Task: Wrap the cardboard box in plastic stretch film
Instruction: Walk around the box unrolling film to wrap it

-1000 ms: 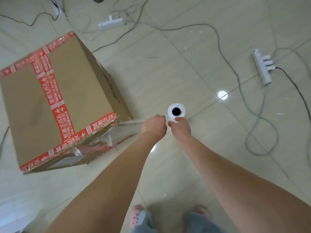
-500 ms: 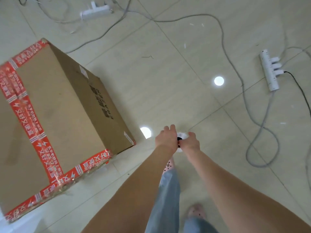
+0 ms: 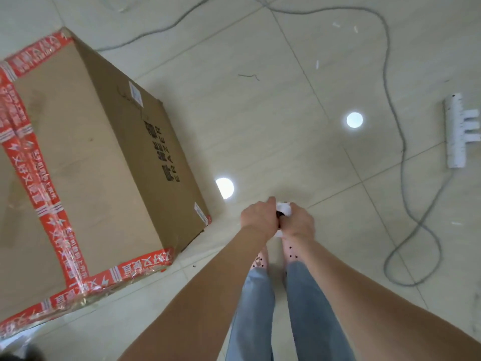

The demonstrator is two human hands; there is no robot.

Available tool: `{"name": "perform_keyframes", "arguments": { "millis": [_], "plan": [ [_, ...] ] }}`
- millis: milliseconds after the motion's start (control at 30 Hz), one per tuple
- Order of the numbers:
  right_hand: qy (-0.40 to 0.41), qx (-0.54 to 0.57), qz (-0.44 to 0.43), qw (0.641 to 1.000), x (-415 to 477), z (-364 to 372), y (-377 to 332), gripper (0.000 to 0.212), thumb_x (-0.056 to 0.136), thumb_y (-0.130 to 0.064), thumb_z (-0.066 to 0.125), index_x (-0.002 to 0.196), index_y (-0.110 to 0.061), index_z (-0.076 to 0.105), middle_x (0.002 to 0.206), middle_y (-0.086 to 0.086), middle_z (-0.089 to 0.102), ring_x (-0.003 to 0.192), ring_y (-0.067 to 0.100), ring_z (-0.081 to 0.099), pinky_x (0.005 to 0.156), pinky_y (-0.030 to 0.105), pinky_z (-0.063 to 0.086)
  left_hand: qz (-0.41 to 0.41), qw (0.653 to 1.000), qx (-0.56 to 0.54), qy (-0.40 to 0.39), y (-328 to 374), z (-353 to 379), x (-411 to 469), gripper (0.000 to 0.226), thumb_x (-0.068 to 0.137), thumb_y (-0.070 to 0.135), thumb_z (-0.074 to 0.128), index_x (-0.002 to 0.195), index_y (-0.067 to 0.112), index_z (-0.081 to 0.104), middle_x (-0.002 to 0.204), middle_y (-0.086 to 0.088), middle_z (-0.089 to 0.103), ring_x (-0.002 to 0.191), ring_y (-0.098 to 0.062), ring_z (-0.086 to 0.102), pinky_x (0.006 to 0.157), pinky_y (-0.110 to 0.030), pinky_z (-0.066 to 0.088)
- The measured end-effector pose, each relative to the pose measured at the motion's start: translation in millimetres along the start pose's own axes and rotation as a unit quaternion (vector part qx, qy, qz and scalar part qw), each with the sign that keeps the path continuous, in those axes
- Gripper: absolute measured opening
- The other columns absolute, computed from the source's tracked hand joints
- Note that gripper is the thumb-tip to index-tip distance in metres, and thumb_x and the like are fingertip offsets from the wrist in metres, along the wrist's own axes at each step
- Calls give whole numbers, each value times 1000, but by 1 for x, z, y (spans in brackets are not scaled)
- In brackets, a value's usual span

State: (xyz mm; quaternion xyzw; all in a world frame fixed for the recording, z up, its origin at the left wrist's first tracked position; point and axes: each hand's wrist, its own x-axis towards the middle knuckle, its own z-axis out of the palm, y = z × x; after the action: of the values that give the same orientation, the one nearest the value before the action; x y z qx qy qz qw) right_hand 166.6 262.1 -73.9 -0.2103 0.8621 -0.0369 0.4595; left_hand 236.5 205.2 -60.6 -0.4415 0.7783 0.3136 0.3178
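Left hand [image 3: 257,218] & right hand [image 3: 299,223] were curled round the white stretch-film roll [image 3: 284,207] btwn them, w/ the cardboard box [image 3: 86,162] off to their left, closest to the left one.

Pale glossy tiled floor [image 3: 273,121], round light reflections [image 3: 354,120], grey cables [image 3: 402,152], white power strip [image 3: 455,131]

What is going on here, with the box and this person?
A person stands by a taped box on the floor, gripping a film roll with the left hand and right hand, low before the legs. Shiny film seems to cover the box's near edge; none shows between roll and box. A power strip and cable lie to the right.
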Motion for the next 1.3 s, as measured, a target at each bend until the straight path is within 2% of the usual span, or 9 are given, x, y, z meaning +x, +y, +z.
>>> {"name": "perform_keyframes", "arguments": {
  "millis": [133, 233, 300, 400, 567, 700, 867, 1100, 1300],
  "plan": [
    [-2, 13, -53, 999, 12, -22, -50, 12, 80, -16, 50, 76, -23, 58, 93, 7, 68, 75, 23, 47, 62, 26, 32, -84, 993, -80, 37, -19, -38, 17, 29, 92, 20, 42, 120, 14, 49, 110, -12, 60, 100, -32, 59, 66, -32, 41],
    [-28, 2, -78, 997, 25, -38, -89, 6, 76, -20, 55, 72, -18, 60, 75, -7, 63, 68, 18, 59, 45, 21, 30, -119, 983, -122, 61, -36, -62, 32, 26, 91, 22, 44, 113, 13, 55, 108, -9, 62, 98, -30, 60, 66, -31, 42],
    [-45, -2, -82, 996, 34, -46, -113, 9, 72, -22, 58, 65, -15, 57, 59, -16, 54, 63, -7, 50, 33, 12, 25, -139, 975, -153, 77, -47, -75, 40, 25, 91, 24, 46, 110, 12, 56, 104, -10, 62, 95, -30, 60, 64, -30, 41],
    [-54, 2, -106, 993, 45, -48, -141, 20, 68, -19, 59, 51, -21, 49, 46, -13, 45, 40, 1, 39, 31, 13, 26, -173, 963, -178, 103, -64, -89, 51, 22, 89, 25, 46, 102, 11, 57, 97, -9, 63, 83, -28, 58, 61, -30, 41],
    [-17, -15, -131, 991, 62, -30, -160, 14, 78, -17, 56, 88, -16, 66, 78, 1, 62, 79, 25, 62, 58, 25, 37, -232, 946, -198, 108, -88, -104, 62, 22, 89, 31, 44, 96, 17, 60, 87, -3, 64, 75, -23, 59, 54, -25, 39],
    [-90, 154, -21, 984, 67, -17, -164, 37, 85, -25, 62, 119, -10, 56, 114, 8, 61, 92, 29, 65, 78, 32, 53, -269, 928, -236, 105, -97, -108, 63, 22, 91, 34, 45, 97, 21, 61, 84, 0, 62, 76, -22, 59, 58, -27, 40],
    [-156, 288, 65, 942, 64, -14, -167, 32, 84, -9, 63, 116, -4, 56, 116, 12, 60, 96, 29, 65, 69, 30, 56, -220, 931, -277, 87, -101, -113, 58, 30, 94, 29, 47, 120, 20, 58, 106, -7, 66, 93, -27, 62, 74, -34, 51],
    [-92, 122, -23, 988, 78, -9, -188, 23, 82, -7, 54, 104, -8, 62, 98, 9, 66, 89, 32, 65, 78, 42, 55, -130, 976, -148, 90, -105, -141, 85, 53, 89, 14, 49, 138, 33, 43, 120, -4, 62, 101, -26, 62, 72, -32, 51],
    [-42, 19, -88, 995, 91, -22, -221, 26, 79, -13, 57, 101, -22, 66, 95, 2, 66, 92, 26, 62, 69, 28, 44, -163, 967, -182, 77, -122, -169, 107, 20, 85, 8, 49, 100, 12, 63, 97, -8, 65, 77, -24, 57, 62, -30, 46]
  ]
}}
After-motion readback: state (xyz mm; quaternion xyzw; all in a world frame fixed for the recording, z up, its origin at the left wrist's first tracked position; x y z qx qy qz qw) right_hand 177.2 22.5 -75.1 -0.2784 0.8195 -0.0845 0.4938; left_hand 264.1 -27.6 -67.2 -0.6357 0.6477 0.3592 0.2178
